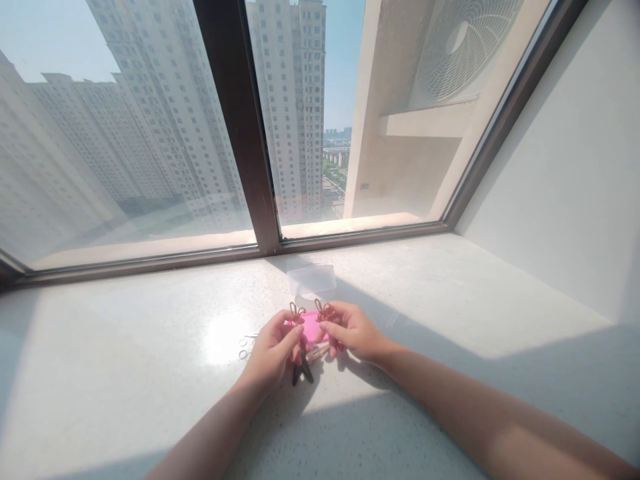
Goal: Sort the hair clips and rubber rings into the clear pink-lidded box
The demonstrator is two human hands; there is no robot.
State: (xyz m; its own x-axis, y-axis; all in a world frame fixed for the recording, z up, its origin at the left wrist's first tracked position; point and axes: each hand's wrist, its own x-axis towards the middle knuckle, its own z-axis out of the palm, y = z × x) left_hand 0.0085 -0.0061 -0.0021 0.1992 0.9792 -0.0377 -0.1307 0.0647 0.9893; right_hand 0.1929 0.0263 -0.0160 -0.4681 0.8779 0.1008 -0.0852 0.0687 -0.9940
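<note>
My left hand (275,348) is closed, thumb against fingers, on a thin brown looped piece (296,311) whose loops stick up above the fingertips. A similar brown looped piece (323,309) stands up from my right hand (354,331), also closed in a pinch. I cannot make out the exact kind of either piece. Between and behind the fingers lies a flat pink tray (313,323), partly hidden by both hands. Below the left fingers a dark two-pronged thing (303,372) shows, and beside it thin copper-coloured pieces (317,353) lie partly covered.
Left of my left hand, metal finger rings like those of small scissors (243,349) rest on the pale speckled sill (150,360). A clear plastic box (312,280) sits beyond the tray. The dark window frame (267,240) borders the back, and a white wall (565,200) the right.
</note>
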